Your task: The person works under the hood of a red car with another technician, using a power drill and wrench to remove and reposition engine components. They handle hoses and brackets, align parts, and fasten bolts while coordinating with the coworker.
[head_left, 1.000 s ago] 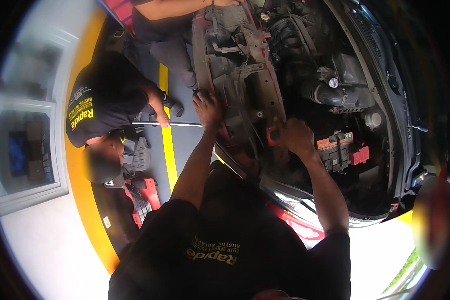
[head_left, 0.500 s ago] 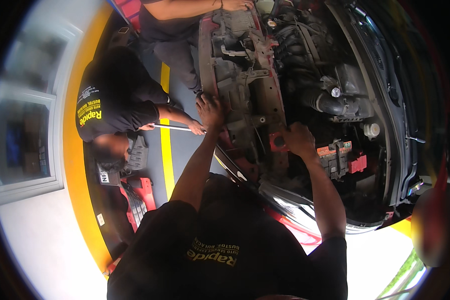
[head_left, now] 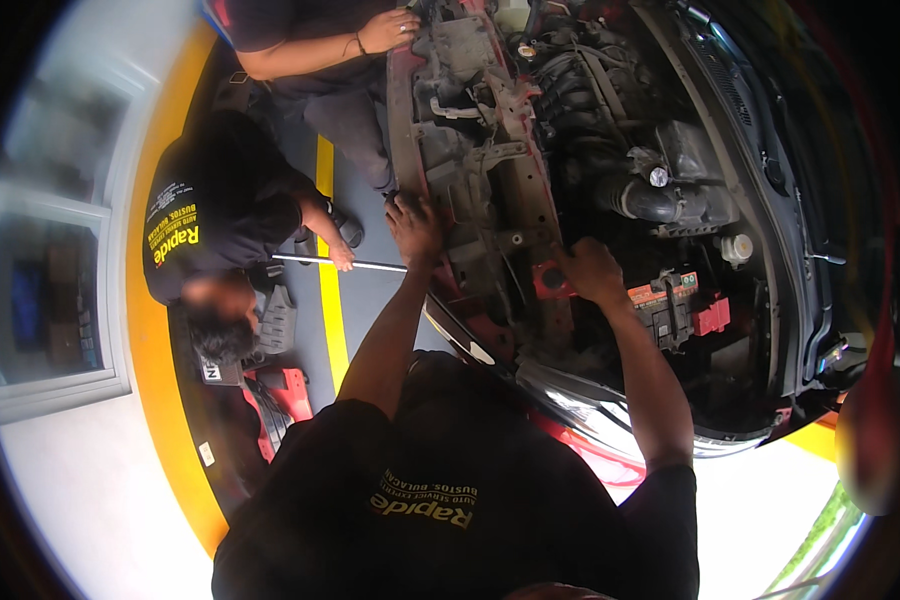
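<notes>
Both hands have barely shifted over the last second: the left hand (head_left: 413, 228) stays flat, fingers spread, on the front panel's (head_left: 490, 190) outer edge, while the right hand (head_left: 592, 272) keeps its fingers pinching the red bracket (head_left: 550, 280) near its middle.

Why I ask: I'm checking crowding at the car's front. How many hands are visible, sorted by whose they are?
Camera wearer's own: 2, left hand and right hand
Crouching co-worker's hand: 1
Standing co-worker's hand: 1
Total: 4
</notes>
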Available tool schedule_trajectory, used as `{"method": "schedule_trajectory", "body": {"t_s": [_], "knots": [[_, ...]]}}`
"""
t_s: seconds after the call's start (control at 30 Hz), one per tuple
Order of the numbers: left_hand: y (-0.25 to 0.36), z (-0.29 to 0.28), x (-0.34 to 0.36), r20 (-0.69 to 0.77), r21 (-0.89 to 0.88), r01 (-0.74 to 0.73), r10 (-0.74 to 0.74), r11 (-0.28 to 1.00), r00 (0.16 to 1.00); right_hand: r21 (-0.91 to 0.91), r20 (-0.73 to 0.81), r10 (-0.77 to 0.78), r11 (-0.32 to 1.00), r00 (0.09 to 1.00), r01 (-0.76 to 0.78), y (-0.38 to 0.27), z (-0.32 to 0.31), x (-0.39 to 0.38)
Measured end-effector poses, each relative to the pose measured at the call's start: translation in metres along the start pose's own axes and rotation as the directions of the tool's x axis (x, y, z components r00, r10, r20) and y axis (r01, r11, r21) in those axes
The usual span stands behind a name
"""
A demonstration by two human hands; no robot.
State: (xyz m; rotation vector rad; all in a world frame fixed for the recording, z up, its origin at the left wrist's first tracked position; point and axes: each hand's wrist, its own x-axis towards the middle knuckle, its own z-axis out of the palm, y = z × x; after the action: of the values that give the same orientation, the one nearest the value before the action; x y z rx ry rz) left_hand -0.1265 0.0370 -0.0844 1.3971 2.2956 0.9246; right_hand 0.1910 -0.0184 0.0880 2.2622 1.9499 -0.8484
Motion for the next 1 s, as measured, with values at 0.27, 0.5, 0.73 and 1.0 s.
{"method": "schedule_trajectory", "body": {"t_s": [0.27, 0.5, 0.73, 1.0], "knots": [[-0.002, 0.006, -0.002, -0.02, 0.073, -0.005, 0.006, 0.997, 1.0, 0.023, -0.037, -0.048, 0.999, 0.998, 0.049, -0.003, 0.004, -0.002], [-0.043, 0.035, 0.008, 0.034, 0.325, -0.228, 0.23, 0.918, 0.973, -0.039, -0.077, -0.134, 0.991, 0.988, 0.131, 0.013, 0.022, 0.009], [-0.033, 0.032, 0.002, -0.053, 0.171, -0.176, 0.187, 0.969, 0.981, -0.114, -0.121, -0.258, 0.963, 0.959, 0.244, 0.033, 0.038, 0.023], [-0.022, 0.013, 0.007, -0.118, -0.314, -0.008, -0.031, 0.949, 0.993, -0.141, -0.118, -0.228, 0.967, 0.966, 0.211, 0.031, 0.038, 0.024]]}}
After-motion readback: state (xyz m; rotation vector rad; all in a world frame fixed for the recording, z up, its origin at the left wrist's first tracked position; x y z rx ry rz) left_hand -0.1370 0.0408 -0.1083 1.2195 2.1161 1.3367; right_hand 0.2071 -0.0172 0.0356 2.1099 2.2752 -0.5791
